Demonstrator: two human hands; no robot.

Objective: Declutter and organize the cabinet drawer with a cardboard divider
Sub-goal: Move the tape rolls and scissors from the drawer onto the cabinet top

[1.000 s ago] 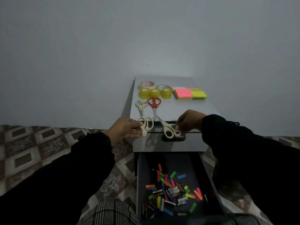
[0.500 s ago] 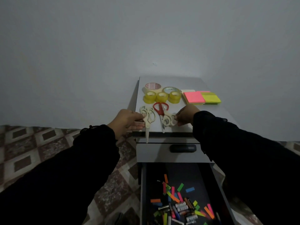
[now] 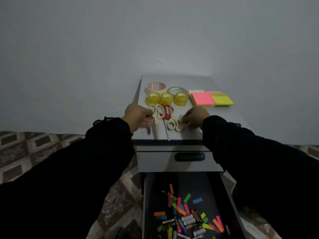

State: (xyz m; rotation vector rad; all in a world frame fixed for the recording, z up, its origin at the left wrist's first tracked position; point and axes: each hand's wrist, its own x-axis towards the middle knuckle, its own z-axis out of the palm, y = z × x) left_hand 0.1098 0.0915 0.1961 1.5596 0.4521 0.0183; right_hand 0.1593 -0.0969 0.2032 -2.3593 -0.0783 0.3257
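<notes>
Both hands on the cabinet top (image 3: 224, 116). My left hand (image 3: 138, 115) grips the handles of a cream scissors (image 3: 156, 116), blades pointing to 6 o'clock. My right hand (image 3: 195, 117) pinches the handle loop of a second cream scissors (image 3: 174, 125). Red-handled scissors (image 3: 166, 112) lie between the two. Tape rolls (image 3: 166, 97) at 12 o'clock, sticky note pads (image 3: 211, 99) at 2. Open drawer (image 3: 146, 204) at 6 — batteries (image 3: 188, 219) and coloured paper strips (image 3: 187, 198) scattered inside.
</notes>
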